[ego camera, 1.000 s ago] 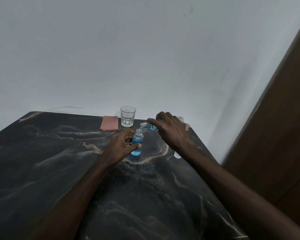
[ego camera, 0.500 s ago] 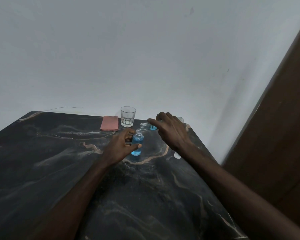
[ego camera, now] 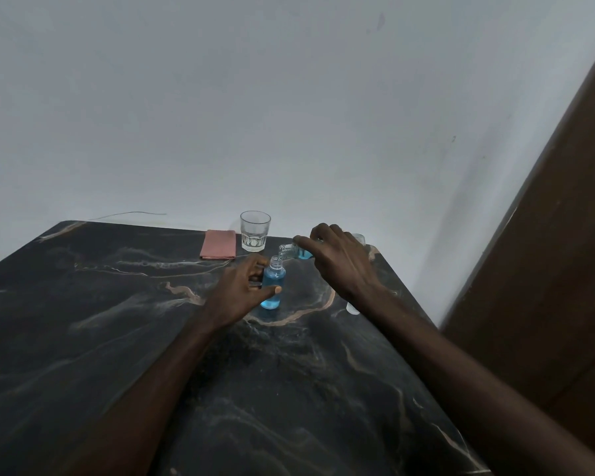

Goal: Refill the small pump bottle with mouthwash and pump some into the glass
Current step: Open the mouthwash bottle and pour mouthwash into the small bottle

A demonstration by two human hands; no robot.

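I steady the light, tippable small pump bottle point(ego camera: 272, 283) mid-body with my left hand point(ego camera: 241, 292); right hand point(ego camera: 337, 261) grips the tilted mouthwash bottle point(ego camera: 294, 251).

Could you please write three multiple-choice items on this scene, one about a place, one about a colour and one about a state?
1. Where does the pink cloth lie?
A. Just left of the glass
B. Under the small bottle
C. At the table's near edge

2. What colour is the liquid in the small bottle?
A. Green
B. Blue
C. Orange

3. How is the larger bottle in the right hand held?
A. Upright and capped
B. Lying on the table
C. Tipped on its side, its open mouth over the small bottle's neck

Answers:
1. A: the cloth lies flat by the far edge, with the glass just to its right.
2. B: blue shows through the clear wall beside the left hand, which steadies it.
3. C: its open mouth points left, just above the small bottle's open neck.
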